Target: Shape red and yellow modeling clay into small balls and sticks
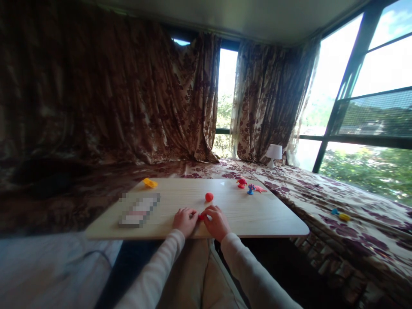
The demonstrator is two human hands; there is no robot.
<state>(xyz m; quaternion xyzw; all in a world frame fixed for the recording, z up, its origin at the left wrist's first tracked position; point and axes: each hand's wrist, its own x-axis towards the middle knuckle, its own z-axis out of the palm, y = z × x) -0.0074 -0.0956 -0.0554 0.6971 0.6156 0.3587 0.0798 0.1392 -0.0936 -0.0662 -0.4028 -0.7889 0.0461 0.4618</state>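
Near the front edge of the pale wooden table (257, 219), my right hand (217, 222) has its fingers closed on a small red piece (201, 217) that looks like modelling clay. My left hand (186, 220) is close beside it with fingers curled; whether its fingertips grip the same piece is hidden. Just beyond both hands lies a round red lump (209, 197), apart from them. Most of the small piece is covered by my fingers.
On the table stand a yellow toy piece (149, 183), a blurred-out flat box (139, 211), a red figure (241, 183), a blue figure (251, 189) and a pinkish-red piece (260, 189). A white lamp (274, 153) and a yellow piece (344, 217) sit on the patterned cloth.
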